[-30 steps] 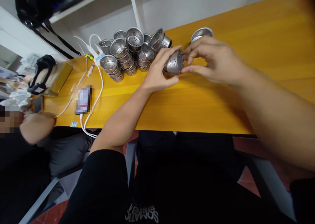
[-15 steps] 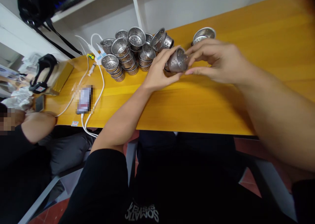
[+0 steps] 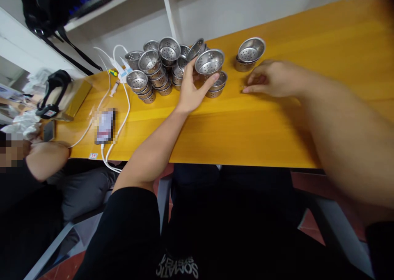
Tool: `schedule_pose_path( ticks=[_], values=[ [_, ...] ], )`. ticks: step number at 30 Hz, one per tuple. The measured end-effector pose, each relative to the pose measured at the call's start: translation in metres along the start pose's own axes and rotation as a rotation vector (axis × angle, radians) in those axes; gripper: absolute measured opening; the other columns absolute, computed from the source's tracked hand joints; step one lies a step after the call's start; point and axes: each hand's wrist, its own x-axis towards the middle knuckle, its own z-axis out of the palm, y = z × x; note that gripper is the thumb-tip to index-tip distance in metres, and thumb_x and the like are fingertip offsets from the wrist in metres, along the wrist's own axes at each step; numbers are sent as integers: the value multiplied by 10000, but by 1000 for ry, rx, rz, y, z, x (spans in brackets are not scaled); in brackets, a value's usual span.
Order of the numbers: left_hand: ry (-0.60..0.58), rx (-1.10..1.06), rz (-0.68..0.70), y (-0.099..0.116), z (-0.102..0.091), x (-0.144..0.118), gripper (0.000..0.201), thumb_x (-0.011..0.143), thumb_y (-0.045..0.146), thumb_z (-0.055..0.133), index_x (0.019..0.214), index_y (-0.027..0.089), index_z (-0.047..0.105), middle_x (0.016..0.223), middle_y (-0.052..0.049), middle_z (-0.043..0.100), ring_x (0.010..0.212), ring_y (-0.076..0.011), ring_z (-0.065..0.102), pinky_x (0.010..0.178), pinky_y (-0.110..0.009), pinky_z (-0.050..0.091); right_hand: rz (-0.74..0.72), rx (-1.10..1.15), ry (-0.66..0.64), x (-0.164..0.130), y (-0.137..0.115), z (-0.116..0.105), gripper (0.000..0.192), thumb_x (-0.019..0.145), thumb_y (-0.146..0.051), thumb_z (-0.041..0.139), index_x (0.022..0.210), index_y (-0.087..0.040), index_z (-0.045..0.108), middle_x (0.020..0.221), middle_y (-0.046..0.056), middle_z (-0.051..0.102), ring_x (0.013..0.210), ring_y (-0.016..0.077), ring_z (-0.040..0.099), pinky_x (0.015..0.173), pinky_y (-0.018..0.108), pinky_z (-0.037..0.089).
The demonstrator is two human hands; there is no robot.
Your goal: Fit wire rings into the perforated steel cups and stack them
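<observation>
My left hand (image 3: 192, 92) has its thumb and fingers around a perforated metal cup (image 3: 209, 63), held upright with its mouth facing up. Right below it, another perforated cup (image 3: 219, 83) sits in a short stack on the table, partly covered by the held one. To the right, my right hand (image 3: 272, 79) hovers over the wood with thumb and fingertips drawn together; something tiny may be at the tips, too small to name. Behind that hand two perforated cups (image 3: 251, 49) are stacked, the upper one tilted. Several nested stacks of like cups (image 3: 149, 62) stand left of my left hand.
On the yellow wooden table (image 3: 246, 136) lie a phone (image 3: 105, 126) with white cables, a syringe (image 3: 115, 88) and a cardboard box (image 3: 75, 99) bearing a black headset (image 3: 53, 92). A shelf (image 3: 117, 7) rises behind. Another person's arm (image 3: 46, 159) rests at the left.
The cup in my left hand has turned from lying sideways to mouth up. My right hand has drawn away from it to the right, uncovering the stack below and the pair behind.
</observation>
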Motion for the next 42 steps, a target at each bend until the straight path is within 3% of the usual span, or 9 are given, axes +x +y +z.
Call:
schedule_pose_path(
  ticks=[4, 8, 14, 17, 21, 27, 34, 39, 42],
  values=[
    [-18, 24, 20, 0, 4, -1, 1086, 855, 1009, 532, 1713, 376, 327, 1687, -110, 577, 1571, -302, 591, 1386, -534, 457, -44, 25, 138, -5, -27, 3, 368, 889, -494, 898, 1138, -250, 780, 1133, 101, 775, 909, 242, 699, 939, 484, 591],
    [-81, 63, 54, 0, 8, -3, 1070, 888, 1012, 447, 1676, 293, 361, 1668, -145, 590, 1576, -288, 594, 1385, -494, 453, -221, 260, 290, -11, -66, 8, 596, 1004, -536, 745, 1528, -276, 632, 1446, 105, 730, 1114, 259, 743, 1044, 467, 614],
    [-139, 4, 34, -9, 11, -2, 1088, 865, 1030, 455, 1654, 287, 355, 1660, -154, 594, 1554, -289, 616, 1360, -504, 486, -193, 284, 282, -12, -87, 14, 450, 1032, -706, 635, 1424, -494, 694, 1458, 8, 714, 1178, 300, 739, 1127, 577, 614],
    [-200, -62, 14, -10, 12, -3, 1061, 897, 986, 481, 1667, 277, 309, 1693, -166, 562, 1559, -289, 609, 1345, -510, 502, -203, 300, 282, -12, -85, 14, 476, 1034, -716, 626, 1424, -456, 708, 1452, 19, 717, 1217, 302, 728, 1144, 565, 606],
    [-201, -180, -22, -7, 11, -5, 1026, 869, 920, 628, 1606, 257, 364, 1664, -172, 586, 1541, -307, 617, 1338, -528, 505, -229, 288, 285, -11, -84, 14, 448, 1053, -694, 618, 1401, -438, 738, 1437, 23, 726, 1262, 310, 718, 1159, 561, 599],
    [-167, -263, -69, -1, 9, -5, 993, 843, 851, 732, 1532, 195, 449, 1607, -204, 615, 1513, -330, 630, 1344, -542, 495, -285, 236, 307, -10, -82, 15, 507, 1088, -669, 602, 1413, -314, 765, 1293, 101, 775, 1038, 303, 776, 1042, 564, 632],
    [-159, -274, -54, -6, 10, -2, 1006, 812, 866, 765, 1490, 177, 486, 1549, -215, 646, 1453, -327, 670, 1327, -547, 516, -243, 234, 265, -12, -81, 14, 487, 1071, -679, 613, 1478, -433, 718, 1274, 61, 786, 1074, 333, 780, 1045, 592, 622],
    [-158, -254, -27, -13, 10, -1, 965, 801, 894, 754, 1445, 220, 503, 1525, -187, 665, 1421, -300, 686, 1306, -517, 528, -227, 198, 268, -12, -81, 16, 489, 1080, -674, 604, 1481, -419, 718, 1205, 56, 810, 1076, 330, 787, 1054, 594, 622],
    [-130, -210, -5, -15, 12, -2, 946, 823, 916, 717, 1441, 229, 512, 1523, -171, 662, 1445, -295, 668, 1330, -525, 498, -237, 225, 254, -10, -78, 17, 532, 1084, -658, 616, 1527, -370, 679, 1322, 68, 794, 1087, 307, 784, 1048, 552, 634]
  ],
)
